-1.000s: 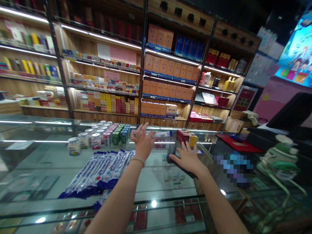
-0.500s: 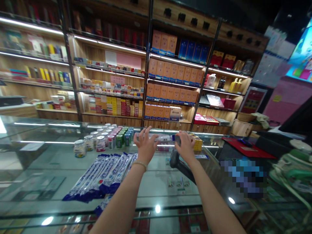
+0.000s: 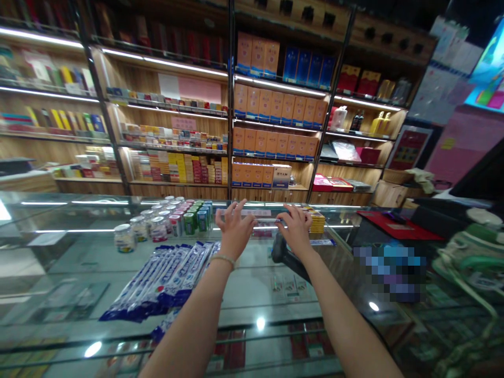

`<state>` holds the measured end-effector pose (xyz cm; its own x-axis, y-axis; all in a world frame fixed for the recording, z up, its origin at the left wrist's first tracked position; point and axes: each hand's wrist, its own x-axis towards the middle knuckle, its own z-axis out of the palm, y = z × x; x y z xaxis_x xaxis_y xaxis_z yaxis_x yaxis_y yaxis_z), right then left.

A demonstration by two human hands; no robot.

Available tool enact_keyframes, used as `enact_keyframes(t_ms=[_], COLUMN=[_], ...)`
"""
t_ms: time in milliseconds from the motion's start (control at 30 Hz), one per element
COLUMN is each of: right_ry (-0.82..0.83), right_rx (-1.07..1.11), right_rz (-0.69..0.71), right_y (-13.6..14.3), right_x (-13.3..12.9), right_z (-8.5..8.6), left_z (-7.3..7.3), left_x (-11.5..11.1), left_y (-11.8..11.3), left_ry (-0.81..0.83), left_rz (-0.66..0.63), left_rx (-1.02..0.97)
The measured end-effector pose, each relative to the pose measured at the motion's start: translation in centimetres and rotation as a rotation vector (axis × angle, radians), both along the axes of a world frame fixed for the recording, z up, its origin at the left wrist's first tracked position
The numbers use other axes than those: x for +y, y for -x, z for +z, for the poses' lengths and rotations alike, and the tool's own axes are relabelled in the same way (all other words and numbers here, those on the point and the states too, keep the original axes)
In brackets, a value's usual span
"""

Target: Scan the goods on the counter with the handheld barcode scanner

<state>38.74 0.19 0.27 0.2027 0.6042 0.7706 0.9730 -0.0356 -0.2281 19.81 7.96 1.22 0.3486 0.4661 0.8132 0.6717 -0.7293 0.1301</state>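
My left hand (image 3: 235,233), with a bracelet at the wrist, pinches one end of a slim packet (image 3: 266,220) held level above the glass counter. At its other end, the fingers of my right hand (image 3: 296,228) are closed on it. The packet shows almost edge-on, so its print cannot be read. Below and left of my left hand, long blue-and-white packets (image 3: 157,283) lie side by side in a slanted, overlapping row. A black handheld scanner (image 3: 281,254) lies beneath my right hand, partly covered by the forearm.
Lidded jars (image 3: 125,238) and small green and blue containers (image 3: 189,223) stand at the left on the glass counter (image 3: 244,294). Yellow boxes (image 3: 317,220) are stacked behind my right hand, near a flat packet (image 3: 323,242). A red mat (image 3: 394,227) lies right. Stocked shelves line the wall.
The packet between my hands has turned from showing its face to showing nearly its edge. My hands are slightly closer together, the right one having shifted a little left.
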Motion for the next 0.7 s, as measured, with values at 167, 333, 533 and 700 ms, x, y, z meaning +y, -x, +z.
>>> enact_keyframes(t_ms=[167,333,533,700], right_ry=[-0.007,-0.047,-0.041,-0.018], right_rx=[0.111,0.323,0.456,0.483], right_rz=[0.052,0.075,0.087,0.096], right_y=[-0.4,-1.1,-1.9,-2.1], right_x=[0.3,0.9,1.0,1.0], right_z=[-0.1,-0.2,-0.2,-0.3], left_z=[0.1,0.1,0.2,0.1], left_x=[0.0,0.3,0.7,1.2], left_y=[0.1,0.1,-0.1,0.0], left_ry=[0.026,0.062,0.121,0.152], left_rz=[0.015,0.083,0.182,0.184], left_rx=[0.009,-0.047,-0.250,-0.301])
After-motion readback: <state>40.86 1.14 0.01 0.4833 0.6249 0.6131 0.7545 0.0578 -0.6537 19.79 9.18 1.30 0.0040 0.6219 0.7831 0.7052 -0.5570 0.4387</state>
